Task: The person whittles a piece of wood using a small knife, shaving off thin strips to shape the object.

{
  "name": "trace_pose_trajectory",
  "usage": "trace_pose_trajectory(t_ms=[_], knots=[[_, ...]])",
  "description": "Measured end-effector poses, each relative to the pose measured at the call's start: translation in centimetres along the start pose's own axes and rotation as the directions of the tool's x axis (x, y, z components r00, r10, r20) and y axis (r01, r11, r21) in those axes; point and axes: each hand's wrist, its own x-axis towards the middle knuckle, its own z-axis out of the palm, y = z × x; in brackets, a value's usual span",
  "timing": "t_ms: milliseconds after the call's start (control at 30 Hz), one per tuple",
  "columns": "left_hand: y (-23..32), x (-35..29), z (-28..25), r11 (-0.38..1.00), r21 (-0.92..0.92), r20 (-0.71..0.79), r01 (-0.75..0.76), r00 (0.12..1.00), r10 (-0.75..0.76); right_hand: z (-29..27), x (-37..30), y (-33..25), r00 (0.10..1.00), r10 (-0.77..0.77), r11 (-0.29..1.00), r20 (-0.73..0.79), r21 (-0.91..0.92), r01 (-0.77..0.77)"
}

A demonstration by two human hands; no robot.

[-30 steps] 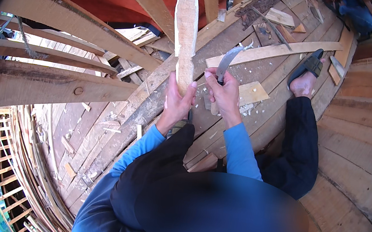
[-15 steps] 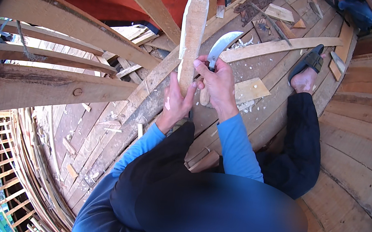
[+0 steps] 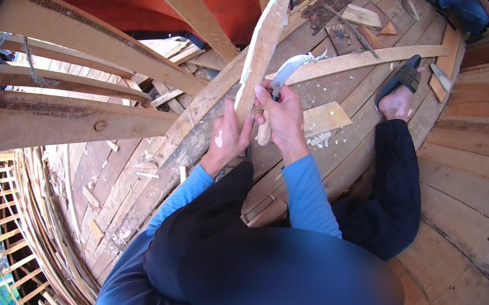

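Observation:
A long pale wooden slat (image 3: 263, 47) with a rough, whittled left edge stands out away from me, its top leaning right. Around its lower end my left hand (image 3: 227, 139) is closed. My right hand (image 3: 286, 118) grips a curved knife (image 3: 290, 69) by its wooden handle (image 3: 265, 132), just right of the slat. The hooked blade points up and to the right, away from me. My right thumb lies close to the slat's right edge; whether it touches cannot be told.
Wood shavings (image 3: 320, 139) and a flat offcut (image 3: 326, 119) lie on the plank floor to the right. Beyond runs a curved plank (image 3: 361, 63). Thick wooden ribs (image 3: 69, 126) fill the left side. My sandalled foot (image 3: 398, 99) rests at the right, by a plank wall (image 3: 477, 164).
The slat's top has swung to the right, tilting the slat. My right hand with the knife has shifted slightly down, and a pale curl now shows at the blade's tip.

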Motion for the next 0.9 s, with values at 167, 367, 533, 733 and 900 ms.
trace_pose_trajectory(t_ms=[167, 367, 533, 733, 900], knots=[[-0.1, 0.1, -0.1, 0.997, 0.082, 0.095, 0.016, 0.995, -0.024, -0.7, -0.4, 0.6, 0.998, 0.003, 0.999, -0.055, 0.05, 0.0], [1.1, 2.2, -2.5, 0.995, 0.098, 0.173, 0.021, 0.984, -0.037, -3.3, -1.5, 0.9, 0.998, 0.06, 0.93, -0.001, 0.363, -0.056], [3.2, 7.8, -9.7, 0.985, 0.046, 0.382, 0.169, 0.908, -0.173, -7.0, -3.6, 1.4, 0.992, 0.088, 0.969, -0.092, 0.24, -0.063], [12.1, 14.6, -16.1, 0.974, 0.194, 0.443, -0.118, 0.896, 0.02, -12.2, -5.7, 2.9, 0.963, 0.106, 0.994, -0.249, -0.006, -0.111], [16.6, 19.8, -17.4, 0.855, 0.253, 0.385, -0.453, 0.858, 0.34, -12.9, -7.4, 3.6, 0.938, 0.141, 0.99, -0.316, 0.03, -0.139]])
